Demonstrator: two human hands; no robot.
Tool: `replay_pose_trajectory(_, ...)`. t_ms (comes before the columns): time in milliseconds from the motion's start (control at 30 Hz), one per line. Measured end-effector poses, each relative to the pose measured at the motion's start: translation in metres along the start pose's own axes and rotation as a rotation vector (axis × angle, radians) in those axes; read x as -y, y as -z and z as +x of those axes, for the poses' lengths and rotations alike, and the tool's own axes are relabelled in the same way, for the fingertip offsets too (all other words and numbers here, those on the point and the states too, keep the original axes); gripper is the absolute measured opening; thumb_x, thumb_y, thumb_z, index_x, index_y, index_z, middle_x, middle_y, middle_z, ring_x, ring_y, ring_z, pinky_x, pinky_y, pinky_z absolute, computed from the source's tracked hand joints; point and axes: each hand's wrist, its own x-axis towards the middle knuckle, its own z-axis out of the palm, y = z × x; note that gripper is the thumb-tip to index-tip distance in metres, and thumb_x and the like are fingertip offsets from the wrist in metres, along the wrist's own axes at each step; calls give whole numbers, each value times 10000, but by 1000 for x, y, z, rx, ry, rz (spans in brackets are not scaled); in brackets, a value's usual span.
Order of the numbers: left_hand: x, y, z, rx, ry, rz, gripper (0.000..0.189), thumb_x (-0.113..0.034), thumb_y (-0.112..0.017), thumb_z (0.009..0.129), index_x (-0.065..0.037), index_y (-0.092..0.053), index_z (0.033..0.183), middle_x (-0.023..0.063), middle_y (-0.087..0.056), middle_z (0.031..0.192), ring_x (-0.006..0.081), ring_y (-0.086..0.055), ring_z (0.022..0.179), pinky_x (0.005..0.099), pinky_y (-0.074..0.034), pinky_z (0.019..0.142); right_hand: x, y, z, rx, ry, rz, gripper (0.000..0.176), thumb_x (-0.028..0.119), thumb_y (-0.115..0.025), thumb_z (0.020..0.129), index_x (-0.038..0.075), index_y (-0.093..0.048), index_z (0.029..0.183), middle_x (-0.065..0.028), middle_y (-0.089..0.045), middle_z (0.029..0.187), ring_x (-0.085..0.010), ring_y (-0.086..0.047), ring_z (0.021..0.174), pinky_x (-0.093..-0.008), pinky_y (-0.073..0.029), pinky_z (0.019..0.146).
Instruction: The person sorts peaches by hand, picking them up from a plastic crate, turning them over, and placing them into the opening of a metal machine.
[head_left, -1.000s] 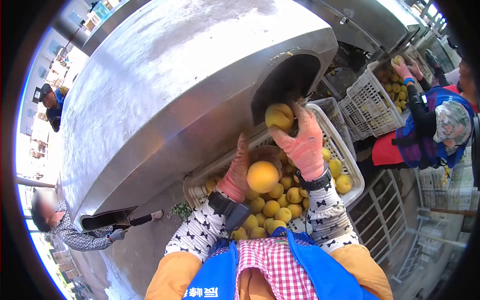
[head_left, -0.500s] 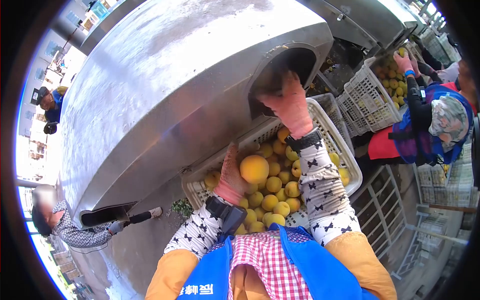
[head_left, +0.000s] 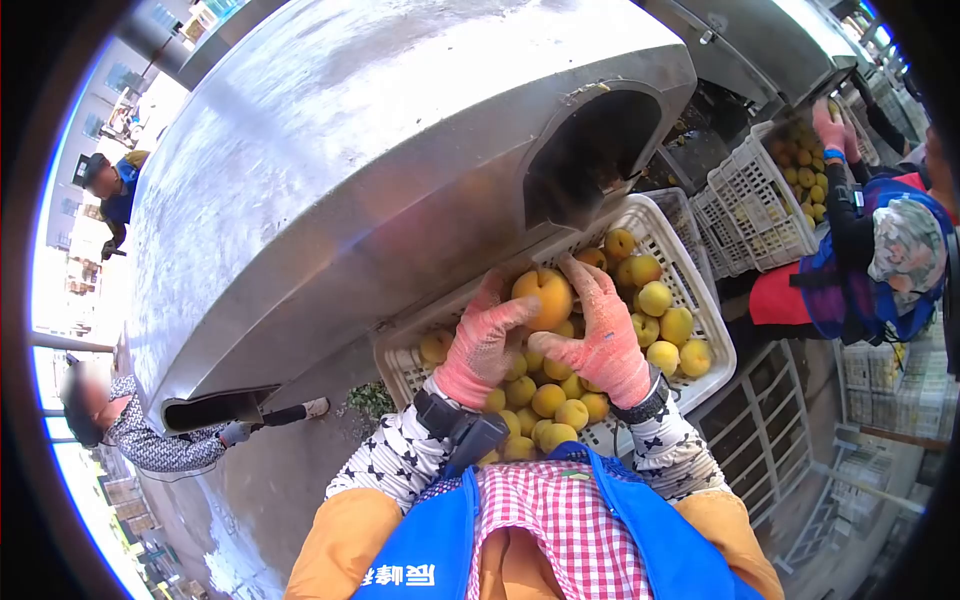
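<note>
A white plastic crate (head_left: pixel 700 300) full of yellow peaches rests against a big steel machine (head_left: pixel 350 170). Both my hands wear pink gloves. My left hand (head_left: pixel 485 345) grips one large peach (head_left: pixel 545 295) above the crate, just below the machine's dark opening (head_left: pixel 590 150). Next to it, my right hand (head_left: pixel 600 340) has its fingers spread and holds nothing, its forefinger against that same peach's right side. Loose peaches (head_left: pixel 655 300) lie around and under both hands.
On the right, a person in a blue apron (head_left: pixel 870 260) reaches a pink-gloved hand over another crate of peaches (head_left: pixel 760 200). One more person (head_left: pixel 150 450) crouches at the lower left beside the machine. A third (head_left: pixel 115 190) stands far left. Stacked crates (head_left: pixel 880 380) fill the right side.
My right hand has come back down from the machine's opening without the peach it carried. My left hand has lifted its peach up and to the right, closer to the opening.
</note>
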Motion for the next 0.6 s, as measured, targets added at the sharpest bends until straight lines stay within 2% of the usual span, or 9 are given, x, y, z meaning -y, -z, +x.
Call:
replay_pose_trajectory(67,5,-8,-2,60,-141,312,472,-61,-589,924,-6,-463,1376,105,-515,1354,207,-533,1224,351,-439,1043,6,-5,0,-88,-120,-41,769,262,-850,686,-18,-530,1327,-250,-581,1222,-400,-600,1113,-429,-503,957)
replay_pose_trajectory(200,4,-17,8,90,-174,180,470,-149,-630,916,-30,-509,1354,95,-550,1307,191,-525,1219,362,-398,1051,-4,2,25,-263,-22,-43,745,234,-845,692,-39,-530,1309,-248,-599,1190,-407,-599,1104,-429,-500,953)
replay_pose_trajectory(267,20,20,9,-143,-139,405,499,-239,-682,885,-31,-555,1320,69,-569,1293,189,-526,1219,360,-382,1066,-25,6,55,-275,27,-111,706,244,-806,736,-39,-523,1318,-245,-613,1147,-419,-596,1063,-437,-505,922)
replay_pose_trajectory(333,37,78,11,-170,-60,558,513,-263,-690,879,-40,-561,1322,67,-581,1289,188,-524,1223,343,-394,1051,-52,7,83,-256,58,-150,682,253,-788,757,-40,-524,1314,-242,-617,1133,-419,-597,1041,-437,-508,905)
replay_pose_trajectory(400,51,116,13,-207,33,701,526,-287,-698,873,-49,-567,1324,64,-592,1286,187,-523,1226,327,-406,1036,-82,-1,105,-314,322,-455,614,254,-759,784,-8,-542,1295,-237,-625,1103,-408,-613,955,-442,-517,845)
replay_pose_trajectory(467,62,136,12,-280,124,1303,698,-374,-699,844,-84,-458,1431,184,-618,1270,300,-577,1204,367,-451,1022,-83,-4,129,-150,270,-541,542,221,-747,811,0,-563,1271,-220,-634,1112,-377,-626,966,-407,-513,856)
replay_pose_trajectory(533,78,153,19,-206,252,1572,714,-394,-718,818,-82,-473,1412,201,-609,1280,320,-576,1209,388,-460,1016,-66,11,149,21,211,-624,470,187,-735,839,8,-585,1246,-203,-644,1121,-346,-638,977,-372,-508,868)
replay_pose_trajectory(567,85,158,19,-102,367,1843,730,-414,-737,793,-80,-488,1393,217,-601,1289,340,-574,1213,408,-468,1010,-49,28,160,-50,140,-170,474,204,-750,822,23,-602,1235,-187,-643,1055,-305,-634,878,-363,-519,793)
replay_pose_trajectory(600,100,160,0,-101,430,1810,730,-414,-737,793,-80,-488,1393,217,-601,1289,340,-574,1213,408,-468,1010,-45,28,149,-106,30,285,478,221,-766,806,38,-620,1223,-171,-642,988,-264,-630,779,-353,-530,718)
